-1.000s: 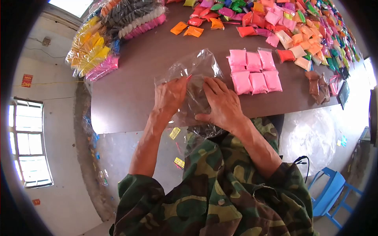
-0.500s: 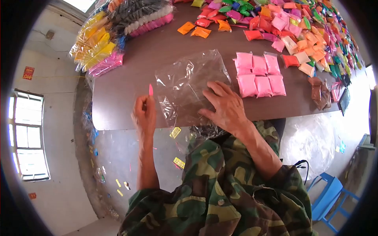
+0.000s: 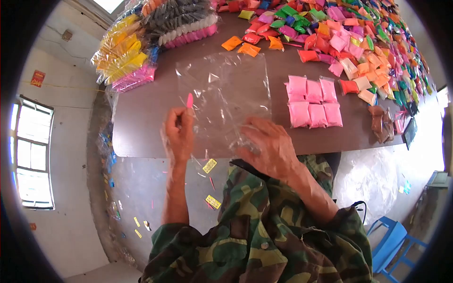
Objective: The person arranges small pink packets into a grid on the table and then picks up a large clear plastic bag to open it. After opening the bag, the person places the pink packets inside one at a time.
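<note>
My left hand [image 3: 179, 129] is closed at the left side of a clear plastic bag [image 3: 226, 89], and a small pink pointed plastic piece [image 3: 189, 101] sticks up from its fingers. The bag lies on the brown table. At the bag's near right part, my right hand [image 3: 268, 144] is curled, thumb and fingers around crumpled film; motion blurs the fingertips. Just right of the bag, several pink packets [image 3: 314, 103] lie in two rows.
Many small coloured packets [image 3: 358, 42] are heaped at the back right. Bundled bagged packets [image 3: 127, 56] stand at the back left. Brown packets [image 3: 380, 123] lie near the right edge. Beyond the table's near edge are yellow scraps [image 3: 210, 165] on the floor and a blue stool [image 3: 390, 238].
The bag has shifted away from the table's near edge and lies straighter. My right hand has gone from spread fingers on the bag to curled around its film. The left hand moved slightly right.
</note>
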The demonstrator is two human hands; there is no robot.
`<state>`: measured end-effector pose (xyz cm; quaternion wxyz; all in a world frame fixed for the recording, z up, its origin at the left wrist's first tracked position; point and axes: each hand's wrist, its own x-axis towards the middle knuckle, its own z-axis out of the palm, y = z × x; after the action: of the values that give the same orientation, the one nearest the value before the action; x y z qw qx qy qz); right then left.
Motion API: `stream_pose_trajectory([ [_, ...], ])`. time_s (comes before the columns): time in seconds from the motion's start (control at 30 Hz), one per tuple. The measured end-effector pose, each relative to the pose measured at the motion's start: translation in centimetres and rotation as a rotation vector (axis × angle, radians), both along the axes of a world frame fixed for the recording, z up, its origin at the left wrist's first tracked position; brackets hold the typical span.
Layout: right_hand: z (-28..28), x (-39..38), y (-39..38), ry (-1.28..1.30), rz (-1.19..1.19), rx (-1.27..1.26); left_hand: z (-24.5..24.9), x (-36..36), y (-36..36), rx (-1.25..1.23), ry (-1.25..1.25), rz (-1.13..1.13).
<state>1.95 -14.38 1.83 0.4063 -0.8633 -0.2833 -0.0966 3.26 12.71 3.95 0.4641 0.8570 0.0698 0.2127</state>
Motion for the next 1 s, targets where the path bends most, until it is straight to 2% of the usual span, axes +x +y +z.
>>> stream_pose_trajectory([
  [0.13, -0.1, -1.0, 0.1, 0.005, 0.114, -0.013, 4.6, 1.3, 1.7, -0.001, -0.189, -0.064],
  [0.27, -1.0, 0.8, 3.3, 0.053, 0.288, 0.140, 12.0, -0.2, -1.5, 0.541, -0.305, -0.041],
  [0.3, -1.0, 1.3, 4.3, 0.089, 0.338, 0.178, 13.0, -0.5, -2.3, 0.758, -0.380, -0.100],
  [0.37, -1.7, 1.8, 5.8, 0.240, 0.310, 0.411, 14.1, -1.2, -3.3, 1.191, -0.526, -0.215],
  [0.4, -2.2, 2.0, 6.3, 0.319, 0.294, 0.528, 13.6, -2.1, -4.2, 1.204, -0.471, -0.310],
  [0.43, -2.9, 2.1, 5.9, 0.512, 0.269, 0.642, 12.8, -3.1, -5.2, 1.213, -0.410, -0.406],
  [0.47, -3.8, 2.2, 4.8, 0.709, 0.242, 0.752, 11.2, -3.6, -5.8, 1.182, -0.341, -0.476],
  [0.53, -4.4, 2.1, 3.1, 0.940, 0.200, 0.913, 6.7, -4.2, -5.5, 1.098, -0.244, -0.549],
  [0.6, -2.9, 1.6, 1.3, 1.000, 0.164, 1.019, 2.9, -4.4, -5.0, 0.990, -0.198, -0.561],
  [0.7, -0.8, 1.0, 1.9, 0.945, 0.250, 1.026, 1.0, -5.6, -5.6, 0.843, -0.109, -0.535],
  [0.73, -1.5, 1.5, 1.9, 0.960, 0.185, 0.828, 0.6, -5.9, -5.6, 0.769, -0.090, -0.530],
  [0.83, -3.8, 2.1, 3.0, 0.925, 0.066, 0.756, 0.3, -6.4, -5.4, 0.659, -0.070, -0.478],
  [0.93, -4.5, 1.8, 3.4, 0.802, -0.004, 0.702, -0.5, -5.9, -5.2, 0.421, -0.031, -0.408],
  [1.0, -4.4, 1.6, 3.3, 0.688, -0.045, 0.575, -1.7, -4.7, -4.2, 0.406, -0.050, -0.372],
])
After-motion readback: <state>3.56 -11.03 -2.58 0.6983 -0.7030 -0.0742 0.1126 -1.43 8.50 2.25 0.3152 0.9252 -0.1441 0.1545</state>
